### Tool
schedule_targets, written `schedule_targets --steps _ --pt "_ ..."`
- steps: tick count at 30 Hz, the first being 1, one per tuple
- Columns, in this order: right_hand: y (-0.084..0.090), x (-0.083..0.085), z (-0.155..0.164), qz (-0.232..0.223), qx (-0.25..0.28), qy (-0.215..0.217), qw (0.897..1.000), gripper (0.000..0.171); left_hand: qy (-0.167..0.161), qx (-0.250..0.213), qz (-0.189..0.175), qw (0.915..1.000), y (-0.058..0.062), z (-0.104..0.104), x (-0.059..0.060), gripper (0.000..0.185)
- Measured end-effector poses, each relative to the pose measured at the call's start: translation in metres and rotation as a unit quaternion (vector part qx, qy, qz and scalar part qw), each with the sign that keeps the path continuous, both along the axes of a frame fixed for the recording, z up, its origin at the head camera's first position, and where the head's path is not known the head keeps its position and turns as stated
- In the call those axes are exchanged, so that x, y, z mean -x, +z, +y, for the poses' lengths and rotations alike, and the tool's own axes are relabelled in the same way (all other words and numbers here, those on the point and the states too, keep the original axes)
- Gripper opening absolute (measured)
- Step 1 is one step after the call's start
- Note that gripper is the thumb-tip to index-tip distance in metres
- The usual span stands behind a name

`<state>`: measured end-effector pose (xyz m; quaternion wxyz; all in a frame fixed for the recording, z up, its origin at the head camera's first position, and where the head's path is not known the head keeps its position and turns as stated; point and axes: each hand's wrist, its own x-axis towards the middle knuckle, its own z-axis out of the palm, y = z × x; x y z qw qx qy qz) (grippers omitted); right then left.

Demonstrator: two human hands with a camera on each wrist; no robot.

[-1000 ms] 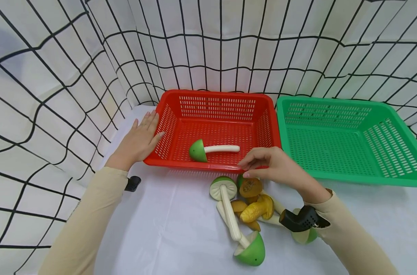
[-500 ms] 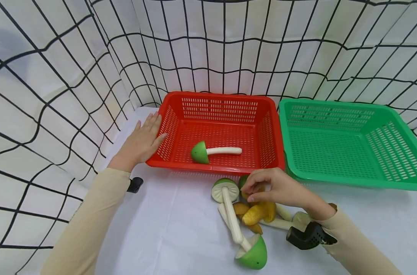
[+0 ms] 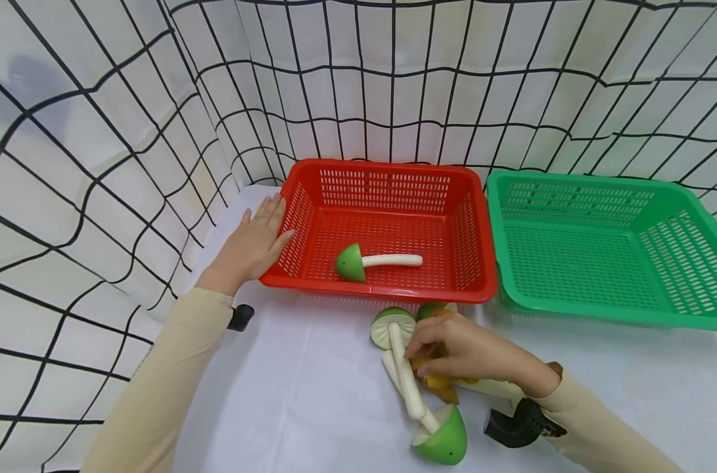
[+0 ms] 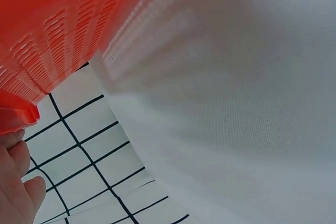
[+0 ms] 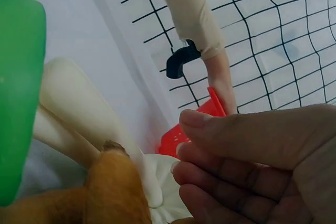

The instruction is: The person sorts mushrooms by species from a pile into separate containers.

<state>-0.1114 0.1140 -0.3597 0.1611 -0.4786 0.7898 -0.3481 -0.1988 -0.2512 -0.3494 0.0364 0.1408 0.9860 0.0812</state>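
Observation:
My left hand (image 3: 253,244) rests with extended fingers on the left rim of the red basket (image 3: 334,286). In the left wrist view, part of that hand (image 4: 16,192) touches the basket's edge. A toy mushroom with a green cap (image 3: 351,264) and white stem lies inside. My right hand (image 3: 467,351), fingers loosely bent, is over the pile in front of the basket. In the right wrist view, nothing shows between its thumb and fingers. Beneath and beside it are yellow-brown mushrooms (image 5: 115,187), partly hidden, and two crossed green-capped mushrooms (image 3: 410,387), (image 3: 443,437).
A green basket (image 3: 601,313) stands right of the red one on the white-covered table (image 3: 311,394). Behind both hangs black netting (image 3: 393,85) against white cloth, which also runs along the left side. Pale stems (image 3: 497,389) extend under my right forearm.
My right hand has moved from the red basket's front rim down toward me, over the pile. My left hand stays on the rim. The head view has shifted slightly.

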Motion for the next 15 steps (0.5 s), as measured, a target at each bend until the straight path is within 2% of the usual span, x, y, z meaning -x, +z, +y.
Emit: schedule_targets --steps 4,9,12,15 --pt "-0.001 -0.005 -0.004 -0.008 0.007 -0.021 1.000 0.013 0.002 -0.001 0.002 1.0000 -0.001 0.001 0.000 0.067" --pt "-0.001 -0.015 -0.005 -0.015 -0.003 -0.087 0.996 0.009 -0.001 -0.004 0.002 1.0000 -0.001 0.001 -0.001 0.068" --pt "-0.002 -0.022 -0.009 -0.038 -0.030 -0.124 0.991 0.006 -0.003 -0.002 0.002 1.0000 -0.001 0.000 0.000 0.067" --pt "-0.004 -0.026 -0.014 -0.058 -0.058 -0.151 0.985 0.013 -0.007 -0.001 0.003 1.0000 -0.002 0.000 0.000 0.066"
